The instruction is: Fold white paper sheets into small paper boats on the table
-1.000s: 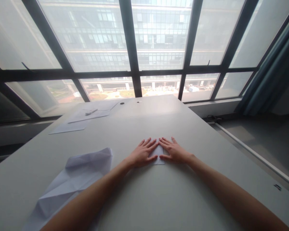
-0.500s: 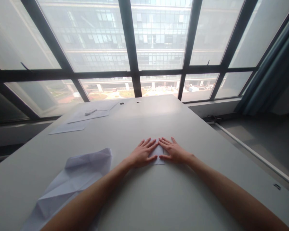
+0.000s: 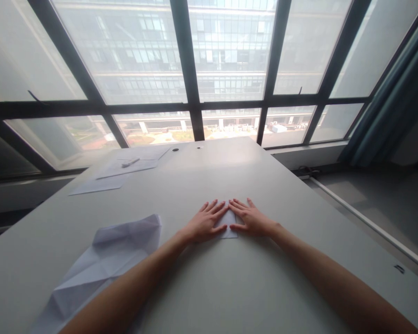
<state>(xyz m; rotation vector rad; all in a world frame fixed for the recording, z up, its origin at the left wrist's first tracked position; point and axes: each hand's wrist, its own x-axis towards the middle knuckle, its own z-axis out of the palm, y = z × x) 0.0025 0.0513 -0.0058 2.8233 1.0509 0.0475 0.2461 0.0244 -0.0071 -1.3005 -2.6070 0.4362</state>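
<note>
Nothing had shifted since the earlier frames: our hands stayed flat where they were. We pressed our left hand and right hand palm-down on a small folded paper in the middle of the desk, fingers spread and fingertips nearly meeting above it. A larger creased sheet lay toward the near left edge. Flat papers and a pen sat at the far left corner.
</note>
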